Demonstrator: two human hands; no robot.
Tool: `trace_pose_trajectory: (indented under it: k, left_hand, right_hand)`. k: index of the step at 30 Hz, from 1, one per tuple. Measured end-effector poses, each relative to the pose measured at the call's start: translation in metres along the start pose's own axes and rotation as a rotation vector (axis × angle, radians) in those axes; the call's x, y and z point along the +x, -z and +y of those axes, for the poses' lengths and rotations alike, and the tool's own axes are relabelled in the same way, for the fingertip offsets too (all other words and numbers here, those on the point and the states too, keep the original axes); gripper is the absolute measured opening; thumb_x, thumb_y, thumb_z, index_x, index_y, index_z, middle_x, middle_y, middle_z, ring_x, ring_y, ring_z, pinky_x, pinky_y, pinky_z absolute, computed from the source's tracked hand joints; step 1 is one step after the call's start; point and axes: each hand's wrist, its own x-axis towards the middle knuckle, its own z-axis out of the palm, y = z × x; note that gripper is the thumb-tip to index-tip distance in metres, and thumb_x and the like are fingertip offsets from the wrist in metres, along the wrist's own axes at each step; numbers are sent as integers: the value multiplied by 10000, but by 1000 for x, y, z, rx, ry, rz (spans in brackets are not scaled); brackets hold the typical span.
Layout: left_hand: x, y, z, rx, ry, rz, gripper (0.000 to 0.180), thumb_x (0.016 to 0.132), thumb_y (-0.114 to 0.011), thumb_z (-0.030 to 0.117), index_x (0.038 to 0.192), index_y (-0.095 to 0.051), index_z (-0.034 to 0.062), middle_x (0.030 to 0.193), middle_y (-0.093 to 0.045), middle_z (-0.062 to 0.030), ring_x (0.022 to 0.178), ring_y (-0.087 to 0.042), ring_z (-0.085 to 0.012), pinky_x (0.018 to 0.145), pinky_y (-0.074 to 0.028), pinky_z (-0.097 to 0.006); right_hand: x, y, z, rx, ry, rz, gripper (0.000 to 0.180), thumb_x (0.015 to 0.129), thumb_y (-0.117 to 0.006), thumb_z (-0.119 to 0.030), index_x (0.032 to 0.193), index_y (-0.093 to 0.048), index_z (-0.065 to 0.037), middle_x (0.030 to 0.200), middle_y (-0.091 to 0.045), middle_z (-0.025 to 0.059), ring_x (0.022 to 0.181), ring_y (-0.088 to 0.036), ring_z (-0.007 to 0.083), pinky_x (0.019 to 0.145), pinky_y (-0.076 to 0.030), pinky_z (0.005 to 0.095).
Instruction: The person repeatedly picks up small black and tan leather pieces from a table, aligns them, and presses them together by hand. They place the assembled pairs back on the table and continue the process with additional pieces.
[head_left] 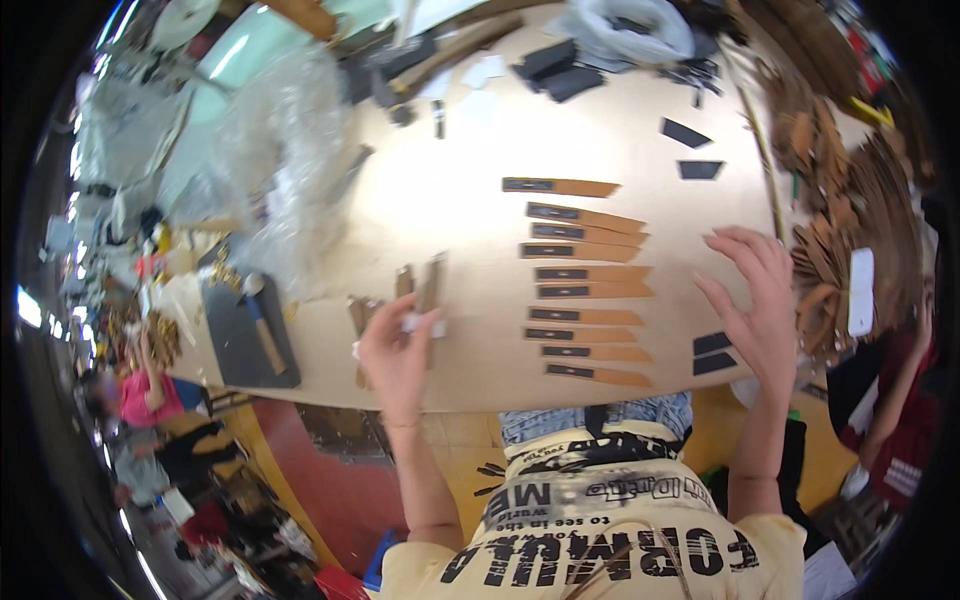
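Note:
My left hand [395, 360] is closed at the near left of the table, thumb and fingers pinching a short brown strip [432, 285], which is slightly blurred. A small white piece shows between the fingertips. More brown strips [404, 279] lie beside and partly behind that hand. My right hand [757, 300] hovers at the right, fingers spread and nothing between them. Two dark rectangular pieces [713, 353] lie just below it. Between my hands runs a column of tan leather strips [600, 274] with slanted or notched ends, each bearing a black patch [562, 274].
Crumpled clear plastic [290, 170] covers the table's left side. A hammer [264, 325] rests on a dark board [225, 330]. Cut black pieces [685, 132] and a plastic bag [640, 35] lie toward the back. Stacked brown leather pieces [880, 220] crowd the right edge. Other people are nearby.

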Motion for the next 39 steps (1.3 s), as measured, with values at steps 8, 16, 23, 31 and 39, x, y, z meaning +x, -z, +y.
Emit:
trace_pose_trajectory:
  k: [8,16,23,31,39]
  left_hand:
    - [-4,7,-24,823,-478,451,239,825,-775,132,1035,-706,41,1161,-630,-111,1053,-591,-287,879,-457,-421]
    - [-33,-64,27,371,-682,-30,257,820,-755,60,1074,-713,77,1264,-577,-154,1220,-527,-338,1016,-400,-436]
    - [-45,-87,50,263,-792,-152,258,793,-783,86,1046,-734,91,1294,-563,-165,1225,-507,-330,1020,-364,-437]
    - [-42,-83,48,268,-714,-87,224,836,-742,100,1060,-724,86,1318,-551,-161,1236,-498,-335,1057,-318,-438]
    - [-34,-74,42,258,-561,-123,203,855,-718,102,1057,-724,95,1301,-570,-134,1249,-507,-304,1077,-307,-439]
  right_hand:
    - [-27,15,42,41,-91,-158,214,779,-773,-155,940,-659,-72,991,-621,69,1030,-560,283,945,-388,398]
    - [-90,3,44,118,-357,-189,321,735,-824,-263,958,-676,-86,961,-571,55,998,-524,272,895,-408,390]
    - [-89,-14,46,107,-311,-63,289,727,-828,-235,914,-670,-81,921,-566,39,950,-533,247,896,-374,366]
    - [-40,-29,60,65,-252,46,250,774,-798,-263,867,-659,-76,909,-566,32,968,-541,224,892,-364,365]
    - [-97,2,39,99,-218,-238,223,756,-793,-209,870,-646,-85,941,-546,40,991,-515,257,865,-379,371]
